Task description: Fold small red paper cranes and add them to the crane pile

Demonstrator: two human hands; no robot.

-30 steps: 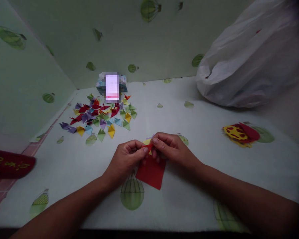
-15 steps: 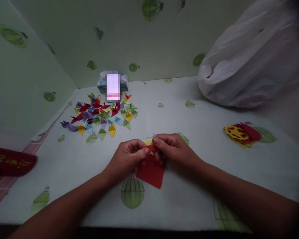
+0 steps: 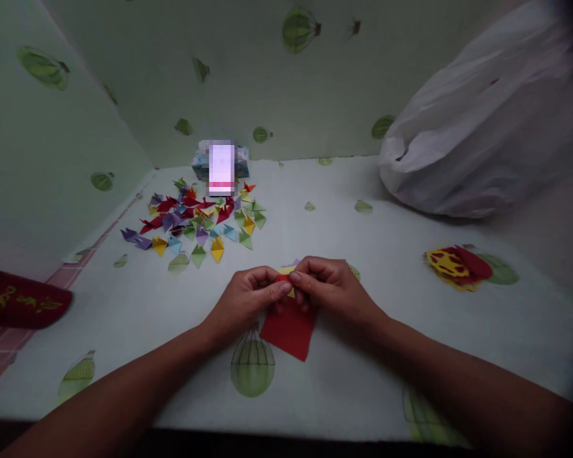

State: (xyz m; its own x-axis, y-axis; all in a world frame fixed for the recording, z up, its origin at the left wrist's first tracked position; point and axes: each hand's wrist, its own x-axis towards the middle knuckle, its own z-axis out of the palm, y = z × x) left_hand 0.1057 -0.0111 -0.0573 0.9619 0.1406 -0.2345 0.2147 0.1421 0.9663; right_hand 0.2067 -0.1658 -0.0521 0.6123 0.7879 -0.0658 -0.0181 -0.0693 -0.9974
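Note:
My left hand [image 3: 258, 294] and my right hand [image 3: 325, 284] meet at the middle of the table, both closed in a pinch. Between their fingertips is a small piece of folded red paper [image 3: 283, 278], mostly covered by the thumbs. Below the hands lies a flat square of red paper [image 3: 290, 331]. Yellow paper [image 3: 287, 271] and a bit of purple paper [image 3: 295, 262] show just behind the fingers. Farther off to the left, many small folded paper birds [image 3: 198, 256] in several colours lie in a loose heap.
A phone [image 3: 221, 166] with a lit screen leans on a tissue box [image 3: 242, 162] behind the heap. A big white plastic bag [image 3: 458, 146] stands at the right. Red and yellow cut-outs [image 3: 451, 264] lie in front of it. A dark red item with yellow characters [image 3: 26, 300] sits at the left edge.
The view has shifted slightly. My fingertips have drawn closer together over the small red piece, so less of it shows. The red square stays beneath my hands.

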